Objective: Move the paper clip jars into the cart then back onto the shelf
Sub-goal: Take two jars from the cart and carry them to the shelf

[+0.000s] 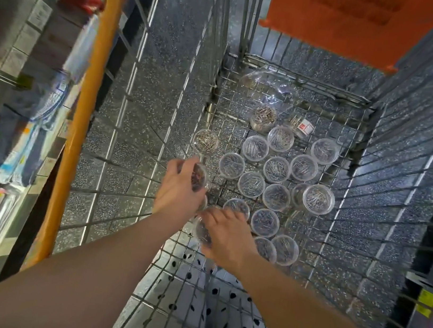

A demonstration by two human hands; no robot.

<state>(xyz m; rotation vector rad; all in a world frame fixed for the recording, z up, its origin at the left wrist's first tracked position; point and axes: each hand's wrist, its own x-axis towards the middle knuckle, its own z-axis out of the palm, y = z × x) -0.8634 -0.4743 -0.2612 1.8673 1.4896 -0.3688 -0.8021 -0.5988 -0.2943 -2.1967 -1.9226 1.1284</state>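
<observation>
The left hand [181,189] is gripping a paper clip jar [200,178]. Just beside it, the right hand [227,237] is curling round a second jar [201,232]. Other jars [275,169] are lying beyond both hands in the wire cart [292,69].

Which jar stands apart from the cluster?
The gold-clip jar by the left wall of the cart, just beyond the left hand; the others crowd together mid-cart.
</observation>
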